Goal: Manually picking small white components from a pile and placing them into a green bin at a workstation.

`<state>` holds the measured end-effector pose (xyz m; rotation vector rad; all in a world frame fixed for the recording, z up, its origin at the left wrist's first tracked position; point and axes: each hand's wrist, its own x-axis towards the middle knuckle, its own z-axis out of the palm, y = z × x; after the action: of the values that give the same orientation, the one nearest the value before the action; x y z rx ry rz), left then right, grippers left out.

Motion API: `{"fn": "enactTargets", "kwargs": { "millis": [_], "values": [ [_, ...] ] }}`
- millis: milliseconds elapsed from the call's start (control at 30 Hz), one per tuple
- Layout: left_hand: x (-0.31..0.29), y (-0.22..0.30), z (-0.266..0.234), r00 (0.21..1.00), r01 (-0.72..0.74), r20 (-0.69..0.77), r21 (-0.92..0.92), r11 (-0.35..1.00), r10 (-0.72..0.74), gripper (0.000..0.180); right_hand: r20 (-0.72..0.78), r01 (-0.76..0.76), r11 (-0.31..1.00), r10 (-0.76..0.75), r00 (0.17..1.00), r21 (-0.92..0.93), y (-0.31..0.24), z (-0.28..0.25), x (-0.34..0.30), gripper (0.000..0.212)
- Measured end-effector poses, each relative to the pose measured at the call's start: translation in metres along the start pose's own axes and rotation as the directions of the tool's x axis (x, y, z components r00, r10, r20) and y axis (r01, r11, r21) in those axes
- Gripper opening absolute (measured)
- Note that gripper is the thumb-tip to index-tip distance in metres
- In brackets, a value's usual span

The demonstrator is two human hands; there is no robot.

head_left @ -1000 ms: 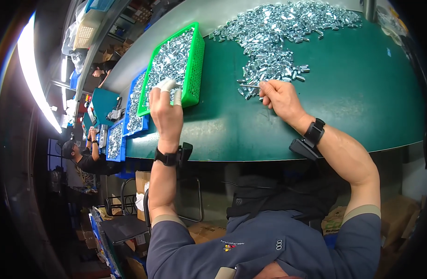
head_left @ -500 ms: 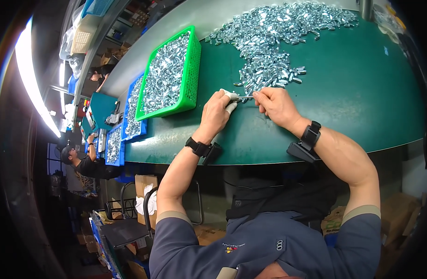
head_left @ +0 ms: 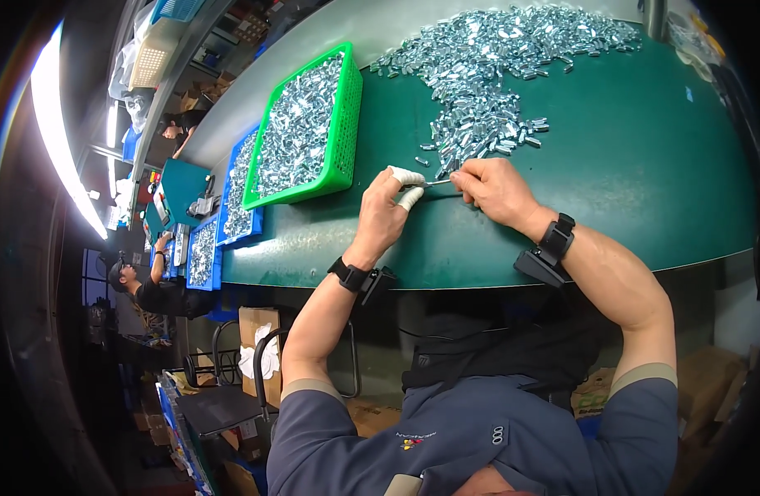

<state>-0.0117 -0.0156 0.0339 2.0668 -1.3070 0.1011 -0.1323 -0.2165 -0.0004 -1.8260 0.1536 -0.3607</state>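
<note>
Above the green tabletop, my left hand [head_left: 382,217] has white coverings on its thumb and forefinger. Those two fingertips come together at the left end of a thin metal rod [head_left: 439,182]; whatever small piece lies between them is too small to make out. From the other side, my right hand [head_left: 497,193] pinches the rod between thumb and fingers. Just beyond both hands spreads a heap of small shiny metal pieces [head_left: 475,124]. One loose metal piece [head_left: 422,161] rests on the table beyond my left fingertips.
To the left stands a green basket [head_left: 341,136] filled with the same metal pieces. Behind it are a blue tray [head_left: 253,225] and another blue tray [head_left: 217,277], also full. A metal post [head_left: 654,21] rises at the far right. Two people are farther left.
A loose metal piece now lies apart beyond my left fingertips. My left thumb and forefinger have spread slightly and drawn a little toward me; the rod tilts more.
</note>
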Motion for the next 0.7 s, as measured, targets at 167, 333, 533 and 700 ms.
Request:
{"fn": "enactTargets", "kwargs": {
  "millis": [167,333,533,700],
  "values": [
    [0.001,0.008,0.004,0.999,0.024,0.035,-0.054,0.998,-0.022,0.014,0.056,-0.062,0.996,0.058,0.997,0.068,-0.006,-0.002,0.0,0.036],
    [-0.001,0.017,0.008,0.99,0.133,0.084,-0.228,0.964,-0.117,0.015,0.167,-0.19,0.962,0.159,0.973,0.195,-0.007,-0.002,-0.001,0.041],
    [-0.003,0.023,0.009,0.982,0.189,0.065,-0.254,0.949,-0.178,0.015,0.15,-0.166,0.966,0.138,0.979,0.197,-0.007,0.002,-0.003,0.046],
    [-0.001,0.027,-0.017,0.994,0.094,0.067,-0.148,0.984,-0.085,0.014,0.115,-0.082,0.952,0.049,0.992,0.295,-0.007,0.006,-0.004,0.045]
  ]
}}
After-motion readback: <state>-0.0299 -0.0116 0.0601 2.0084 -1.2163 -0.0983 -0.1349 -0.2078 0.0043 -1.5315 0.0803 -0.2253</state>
